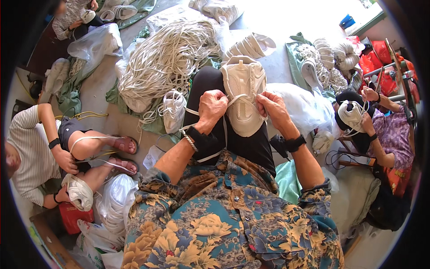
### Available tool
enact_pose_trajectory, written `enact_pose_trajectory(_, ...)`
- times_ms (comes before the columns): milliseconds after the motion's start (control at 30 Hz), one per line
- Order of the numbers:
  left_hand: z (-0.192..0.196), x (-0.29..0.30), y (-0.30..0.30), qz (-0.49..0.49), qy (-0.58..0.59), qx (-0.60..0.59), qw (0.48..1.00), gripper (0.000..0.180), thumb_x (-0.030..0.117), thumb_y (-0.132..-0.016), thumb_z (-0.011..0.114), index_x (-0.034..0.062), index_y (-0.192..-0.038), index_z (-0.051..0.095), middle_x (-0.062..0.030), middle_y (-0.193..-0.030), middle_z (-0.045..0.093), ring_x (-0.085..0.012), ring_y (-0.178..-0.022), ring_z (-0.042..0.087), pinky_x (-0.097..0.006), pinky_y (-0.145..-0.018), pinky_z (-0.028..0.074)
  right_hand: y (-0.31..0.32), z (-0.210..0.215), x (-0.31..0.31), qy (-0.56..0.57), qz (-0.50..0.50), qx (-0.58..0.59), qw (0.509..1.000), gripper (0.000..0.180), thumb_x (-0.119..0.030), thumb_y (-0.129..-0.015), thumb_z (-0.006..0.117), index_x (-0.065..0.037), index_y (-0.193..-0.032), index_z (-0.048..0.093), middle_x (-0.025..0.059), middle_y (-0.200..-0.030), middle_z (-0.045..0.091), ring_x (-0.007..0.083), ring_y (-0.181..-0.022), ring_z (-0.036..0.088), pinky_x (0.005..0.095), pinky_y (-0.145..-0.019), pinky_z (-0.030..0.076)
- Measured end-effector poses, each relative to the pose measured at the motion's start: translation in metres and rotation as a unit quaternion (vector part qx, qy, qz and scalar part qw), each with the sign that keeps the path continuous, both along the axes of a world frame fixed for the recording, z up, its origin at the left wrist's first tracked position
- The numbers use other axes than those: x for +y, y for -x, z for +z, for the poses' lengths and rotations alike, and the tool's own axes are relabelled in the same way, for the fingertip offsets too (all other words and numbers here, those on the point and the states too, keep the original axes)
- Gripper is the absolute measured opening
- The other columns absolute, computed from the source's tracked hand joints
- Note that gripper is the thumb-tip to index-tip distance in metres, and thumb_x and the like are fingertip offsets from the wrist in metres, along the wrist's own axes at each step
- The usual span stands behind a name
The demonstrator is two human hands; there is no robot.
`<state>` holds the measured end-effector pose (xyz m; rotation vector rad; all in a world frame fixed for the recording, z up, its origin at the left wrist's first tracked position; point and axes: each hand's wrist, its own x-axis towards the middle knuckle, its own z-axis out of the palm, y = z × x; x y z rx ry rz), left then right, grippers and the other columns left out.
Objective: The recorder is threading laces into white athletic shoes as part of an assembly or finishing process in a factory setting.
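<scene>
A cream-white sneaker (243, 117) with a mesh toe rests on my lap over my black trousers, its toe pointing toward me. Across its front a flat white shoelace (238, 98) forms a crossing. My left hand (212, 108), at the shoe's left side, is closed in a pinch on one end, and loose lace hangs past its wrist over my thigh. At the right edge of the shoe my right hand (272, 107) is pinched closed on the other end, mostly hidden by the fingers. Both wrists wear black bands.
A large heap of white laces (168, 65) lies ahead to the left, with a laced shoe (173, 111) beside it. Nested shoes (251, 45) lie ahead. A plastic bag (295, 105) sits at right. Co-workers on both sides hold shoes (79, 193); another sits far left.
</scene>
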<state>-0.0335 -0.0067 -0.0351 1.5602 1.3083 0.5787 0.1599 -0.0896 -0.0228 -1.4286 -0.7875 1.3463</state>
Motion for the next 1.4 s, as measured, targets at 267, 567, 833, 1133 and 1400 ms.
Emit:
enact_pose_trajectory(267, 0.021, 0.002, -0.008, -0.1, -0.357, 0.151, 0.916, 0.013, 0.012, -0.073, 0.053, 0.002, -0.067, 0.059, -0.0185, -0.061, 0.058, -0.0333, -0.057, 0.059, -0.042, -0.053, 0.047, -0.006, 0.004, 0.019, 0.016, 0.012, -0.079, 0.997, 0.022, -0.021, -0.083, 0.059, -0.006, -0.067, 0.055, 0.002, -0.056, 0.054, 0.0106, -0.048, 0.051, 0.0239, -0.044, 0.039)
enact_pose_trajectory(567, 0.019, 0.011, 0.006, -0.152, -0.33, 0.163, 0.917, 0.011, 0.013, -0.074, 0.053, 0.0036, -0.072, 0.058, -0.0196, -0.066, 0.059, -0.0364, -0.066, 0.059, -0.047, -0.061, 0.046, 0.025, 0.027, 0.048, -0.14, 0.141, -0.638, 0.744, 0.016, -0.011, -0.071, 0.051, 0.0, -0.061, 0.057, 0.022, -0.059, 0.057, 0.0367, -0.055, 0.058, 0.0433, -0.052, 0.047)
enact_pose_trajectory(833, 0.045, 0.016, 0.004, -0.249, -0.427, 0.166, 0.853, 0.028, 0.006, -0.063, 0.069, 0.009, -0.09, 0.059, -0.0128, -0.085, 0.051, -0.0321, -0.085, 0.052, -0.041, -0.071, 0.044, 0.012, 0.042, 0.066, -0.211, 0.109, -0.629, 0.74, 0.015, -0.018, -0.07, 0.058, -0.005, -0.07, 0.064, 0.0145, -0.091, 0.061, 0.0321, -0.091, 0.057, 0.0426, -0.072, 0.046)
enact_pose_trajectory(1133, 0.045, 0.043, 0.014, -0.364, -0.525, 0.171, 0.75, 0.012, 0.013, -0.07, 0.061, 0.0091, -0.08, 0.058, -0.01, -0.081, 0.054, -0.0271, -0.083, 0.051, -0.038, -0.07, 0.039, 0.039, 0.004, 0.062, -0.292, 0.16, -0.578, 0.745, 0.033, -0.027, -0.076, 0.059, -0.004, -0.099, 0.064, 0.014, -0.125, 0.046, 0.0339, -0.123, 0.034, 0.0488, -0.103, 0.02)
enact_pose_trajectory(1400, 0.043, 0.042, 0.012, -0.343, -0.53, 0.142, 0.763, 0.009, 0.012, -0.071, 0.057, 0.009, -0.079, 0.058, -0.0098, -0.081, 0.054, -0.0267, -0.083, 0.052, -0.039, -0.07, 0.039, 0.042, 0.009, 0.058, -0.256, 0.195, -0.606, 0.727, 0.029, -0.021, -0.079, 0.056, -0.002, -0.1, 0.064, 0.0154, -0.132, 0.039, 0.0359, -0.127, 0.03, 0.0511, -0.105, 0.019)
